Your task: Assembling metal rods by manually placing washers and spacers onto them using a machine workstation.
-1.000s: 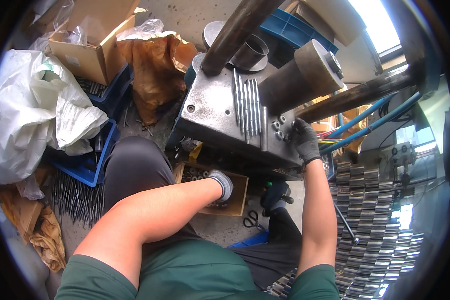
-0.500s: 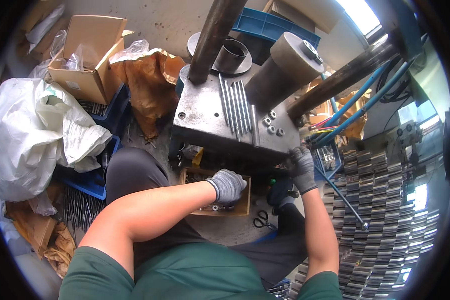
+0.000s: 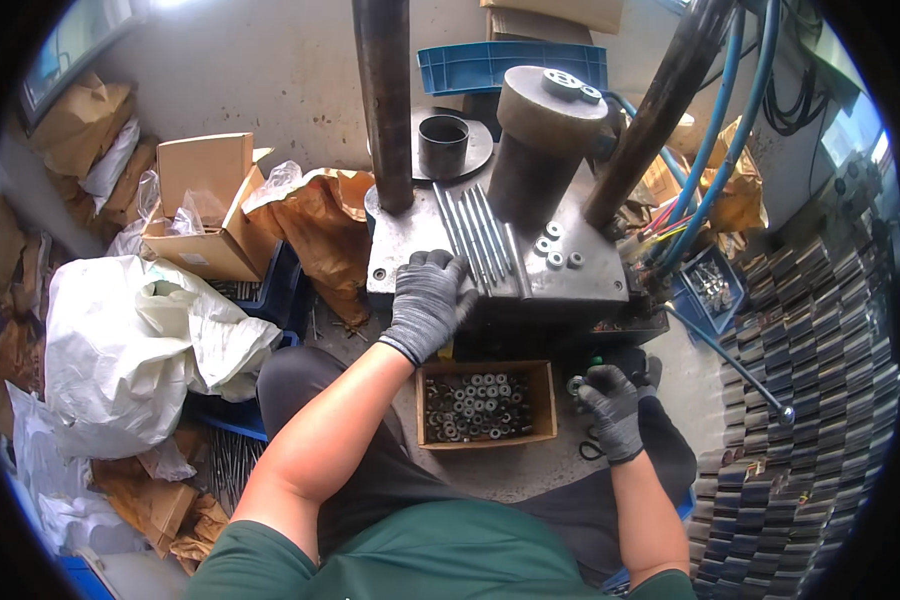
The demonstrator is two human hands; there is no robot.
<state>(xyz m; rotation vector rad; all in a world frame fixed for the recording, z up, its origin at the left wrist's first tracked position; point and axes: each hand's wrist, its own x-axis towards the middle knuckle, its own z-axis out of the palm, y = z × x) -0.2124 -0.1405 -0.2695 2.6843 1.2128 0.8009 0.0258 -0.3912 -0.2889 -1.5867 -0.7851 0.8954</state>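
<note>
While the person sits at a steel worktop (image 3: 400, 235), a brown box (image 3: 547, 400) of small metal rings (image 3: 488, 390) stands nearer, on the floor. The gloved left hand (image 3: 425, 300) is at the worktop's near edge – whether its fingers grip anything is hidden. The gloved right hand (image 3: 615, 405) is curled, right of the box; its hold is unclear too. Steel rods (image 3: 480, 240) lie side by side, ending close to the near edge, so a nudge from the left hand could roll one off – or into four loose rings (image 3: 555, 260) to their right.
</note>
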